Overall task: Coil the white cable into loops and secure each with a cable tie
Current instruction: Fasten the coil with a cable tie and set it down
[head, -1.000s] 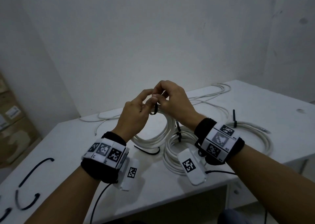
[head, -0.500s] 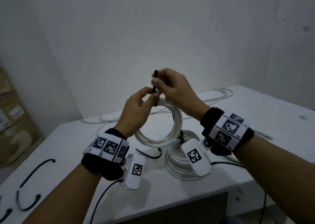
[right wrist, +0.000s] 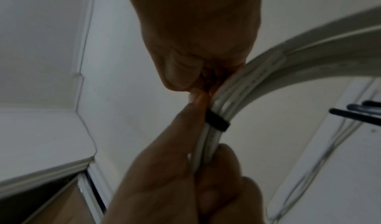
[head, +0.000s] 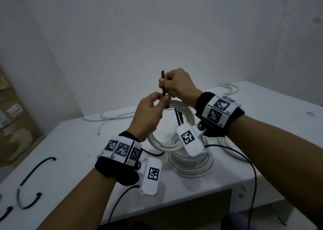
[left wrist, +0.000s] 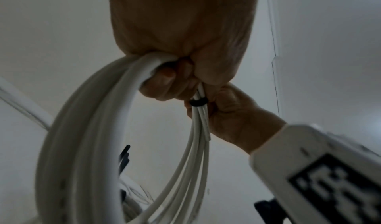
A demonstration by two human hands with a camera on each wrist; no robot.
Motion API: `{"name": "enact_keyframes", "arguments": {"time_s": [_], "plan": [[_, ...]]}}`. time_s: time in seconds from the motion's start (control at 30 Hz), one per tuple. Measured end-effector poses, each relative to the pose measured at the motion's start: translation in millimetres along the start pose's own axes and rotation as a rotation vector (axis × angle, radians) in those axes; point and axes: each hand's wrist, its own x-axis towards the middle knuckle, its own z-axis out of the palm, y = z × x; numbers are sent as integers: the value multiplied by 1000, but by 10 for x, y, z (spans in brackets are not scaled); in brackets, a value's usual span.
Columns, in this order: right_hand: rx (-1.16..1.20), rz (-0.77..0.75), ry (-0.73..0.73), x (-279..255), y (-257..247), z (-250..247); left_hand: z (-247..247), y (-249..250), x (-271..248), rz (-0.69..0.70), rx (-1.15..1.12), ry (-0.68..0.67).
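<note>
Two hands work above a white table (head: pixel 73 142): left hand (head: pixel 148 114) grips the coiled white cable (head: pixel 174 147), right hand (head: pixel 178 88) pinches the thin black cable tie's (head: pixel 163 86) tail. Best pulled straight, bundle pinched steady, until snug.

Your forearms were bare, and each wrist wore a black fabric wristband (head: pixel 116 173) wrapped by a white band (head: pixel 120 149) printed with square black-and-white fiducial markers; the right one (head: pixel 218 110) showed two such markers on its faces. A white, rounded camera housing (head: pixel 151 175) hung under your left wrist with one square marker on its face, fixed at a small round screw, and a matching housing (head: pixel 189 141) sat under your right wrist. A thin black cable (head: pixel 115 207) trailed from the left housing, and another black cable (head: pixel 251 168) ran down from the right one.
</note>
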Motion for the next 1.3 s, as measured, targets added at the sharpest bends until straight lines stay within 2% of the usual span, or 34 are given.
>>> {"name": "enact_keyframes", "arguments": {"time_s": [0.2,0.3,0.43,0.5,0.67,0.73,0.87,1.07,1.2,1.3], "plan": [[76,104,-27,13,142,-57,94,-50,-6,-43,9,-45],[51,37,-66,-37,177,-151,68,-32,22,-131,-80,-99],[159,7,-272,-158,149,-373,19,-6,112,-212,-213,-118],[104,-4,-321,-231,185,-463,14,-10,149,-234,-242,-116],[-366,-110,-325,-390,403,-480,63,-8,233,-284,-271,-108],[-399,-113,-253,-405,473,-483,135,10,231,-299,-290,-119],[-267,-63,-170,-404,589,-604,252,73,210,-278,-330,-124],[-69,68,-55,-463,755,-1054,534,122,133,-147,-35,-147],[-142,143,-54,-598,878,-1376,897,138,139,-52,152,-123],[-342,180,-30,-698,1036,-1626,1176,154,154,-41,272,-143]]}}
